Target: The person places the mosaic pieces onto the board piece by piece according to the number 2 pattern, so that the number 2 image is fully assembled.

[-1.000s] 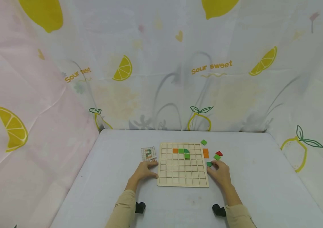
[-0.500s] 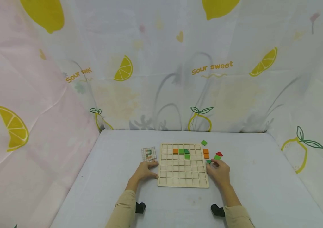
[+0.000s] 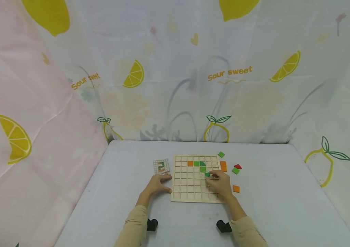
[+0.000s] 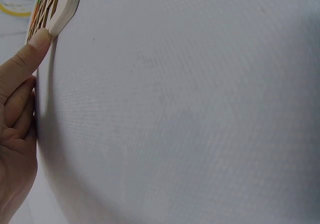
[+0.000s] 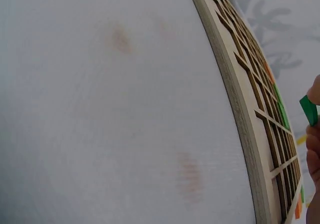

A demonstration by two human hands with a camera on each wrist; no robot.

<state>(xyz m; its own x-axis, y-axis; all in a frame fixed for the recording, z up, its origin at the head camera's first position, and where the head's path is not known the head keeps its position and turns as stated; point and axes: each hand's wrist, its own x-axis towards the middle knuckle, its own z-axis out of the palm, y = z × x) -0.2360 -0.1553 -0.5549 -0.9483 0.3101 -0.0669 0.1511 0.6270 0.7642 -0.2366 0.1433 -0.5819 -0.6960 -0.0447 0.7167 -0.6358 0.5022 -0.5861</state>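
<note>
A wooden grid board (image 3: 190, 188) lies flat in the middle of the white table. Set in its cells are an orange square tile (image 3: 190, 164), two light green square tiles (image 3: 203, 169) and a dark green tile with a rounded corner (image 3: 202, 164). Over the board, my right hand (image 3: 221, 184) pinches another dark green tile (image 3: 207, 175) between thumb and fingers, just below the lower light green one; the right wrist view shows this green tile (image 5: 309, 110) raised above the board. My left hand (image 3: 157, 184) rests at the board's left edge, its thumb (image 4: 40, 38) touching the rim.
A small pattern card (image 3: 161, 166) lies left of the board. To the right are orange tiles (image 3: 223, 166), a lone orange tile (image 3: 236, 189), a red tile (image 3: 238, 166) and green tiles (image 3: 235, 170). Printed cloth (image 3: 168, 85) hangs behind the table (image 3: 292, 192).
My right hand has moved left from beside the board to over it, carrying the dark green tile. An orange tile it covered now shows. The left hand has stayed put.
</note>
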